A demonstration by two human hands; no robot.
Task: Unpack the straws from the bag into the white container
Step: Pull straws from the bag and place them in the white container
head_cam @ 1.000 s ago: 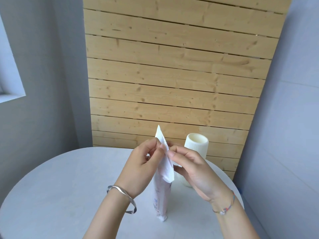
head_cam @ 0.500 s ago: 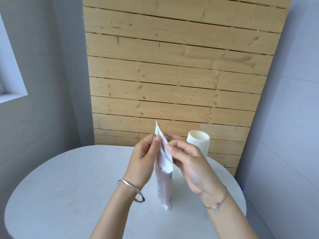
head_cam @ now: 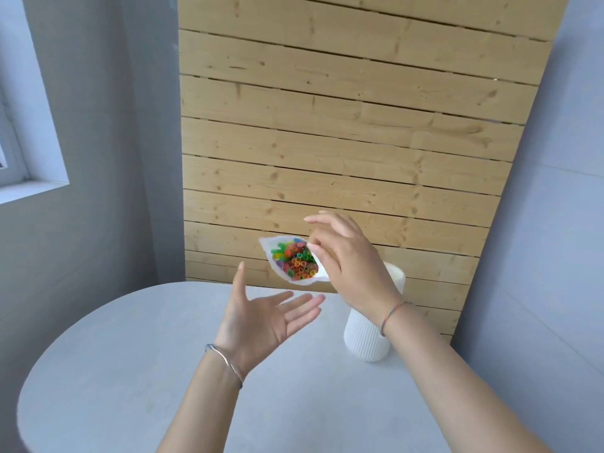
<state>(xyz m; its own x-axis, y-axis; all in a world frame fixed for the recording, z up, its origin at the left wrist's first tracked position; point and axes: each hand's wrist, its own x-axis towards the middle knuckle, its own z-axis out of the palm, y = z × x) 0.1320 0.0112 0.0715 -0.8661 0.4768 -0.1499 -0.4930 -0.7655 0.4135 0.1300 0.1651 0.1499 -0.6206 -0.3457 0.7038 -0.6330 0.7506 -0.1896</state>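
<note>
Above table [head_cam: 130, 371], right hand [head_cam: 349, 259] pinches bag [head_cam: 268, 247] — straws [head_cam: 295, 261] showing, left hand [head_cam: 258, 322] spread, white container [head_cam: 367, 341] half-hidden.

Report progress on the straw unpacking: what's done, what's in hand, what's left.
Done: the bag is open, its mouth showing the coloured straws packed inside. In hand: the right hand pinches the bag's rim; the left hand is open below it. Left: the whole transfer, since no straws stick out of the white container.
</note>
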